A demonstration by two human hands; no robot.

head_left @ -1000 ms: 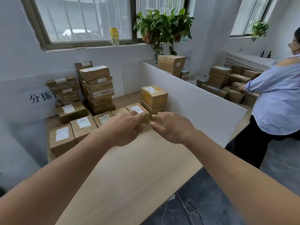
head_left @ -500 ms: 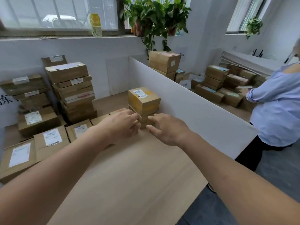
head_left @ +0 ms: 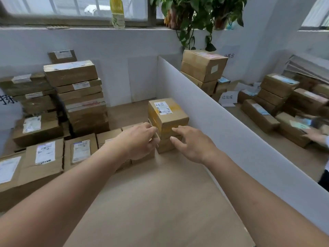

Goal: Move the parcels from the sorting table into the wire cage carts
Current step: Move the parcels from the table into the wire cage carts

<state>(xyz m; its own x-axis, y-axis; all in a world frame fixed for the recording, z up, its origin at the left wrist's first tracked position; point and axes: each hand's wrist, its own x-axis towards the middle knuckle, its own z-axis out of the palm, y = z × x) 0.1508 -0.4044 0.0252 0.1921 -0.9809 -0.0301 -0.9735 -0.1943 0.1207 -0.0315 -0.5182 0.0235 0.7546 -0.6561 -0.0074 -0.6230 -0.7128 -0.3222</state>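
Note:
A small stack of cardboard parcels (head_left: 167, 114) with yellow tape and a white label on top stands on the wooden sorting table (head_left: 160, 202), close to the white divider. My left hand (head_left: 138, 140) reaches to the stack's left side, fingers loosely curled, fingertips at its edge. My right hand (head_left: 191, 144) is at the stack's front right, fingers spread and a little short of the lower box. Neither hand holds anything. A row of flat labelled parcels (head_left: 80, 150) lies left of my left hand.
Tall piles of parcels (head_left: 78, 93) stand at the back left against the wall. A white divider board (head_left: 222, 125) runs along the table's right. Beyond it are more boxes (head_left: 203, 66) and another person's hand (head_left: 316, 136). No cart is in view.
Both hands have moved forward to the taped parcel stack, and my view has come closer to it. The hands have spread slightly apart around the stack.

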